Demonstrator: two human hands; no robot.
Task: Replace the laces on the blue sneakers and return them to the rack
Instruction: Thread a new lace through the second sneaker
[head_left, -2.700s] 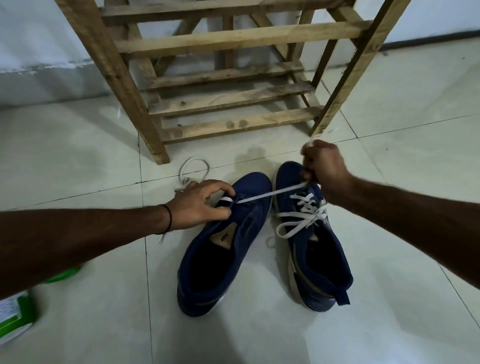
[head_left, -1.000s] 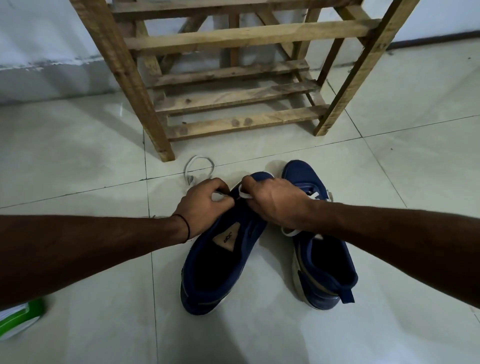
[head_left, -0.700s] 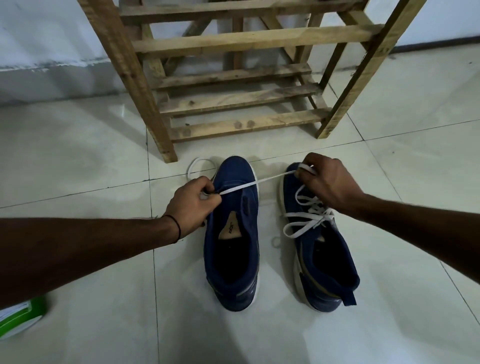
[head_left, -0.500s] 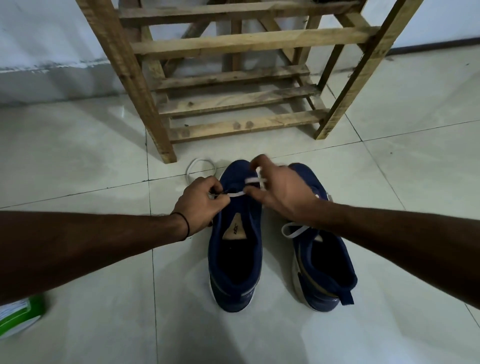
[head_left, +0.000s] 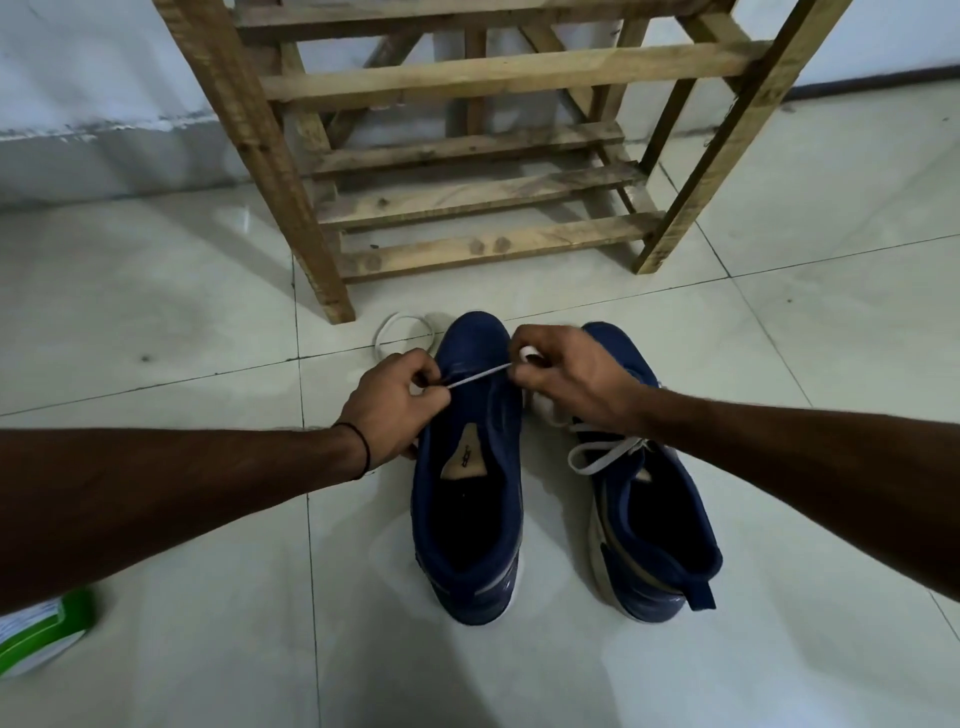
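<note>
Your left hand (head_left: 396, 402) and right hand (head_left: 563, 375) each pinch the lace (head_left: 478, 375) — taut across the left shoe (head_left: 470, 467) so it feeds the eyelets; rack (head_left: 467, 208) waits ahead.

Both bare forearms come in from the sides and converge toward the middle, the left forearm (head_left: 182, 499) from the left edge and the right forearm (head_left: 779, 467) from the right. The left grip (head_left: 397, 402) is knuckles up, its fingers curled, with thumb and forefinger pinching one end of a taut white lace (head_left: 478, 375). A thin black band (head_left: 361, 449) circles the left wrist. The right grip (head_left: 566, 379), near it and slightly farther forward, is curled and pinches the lace's other end.
</note>
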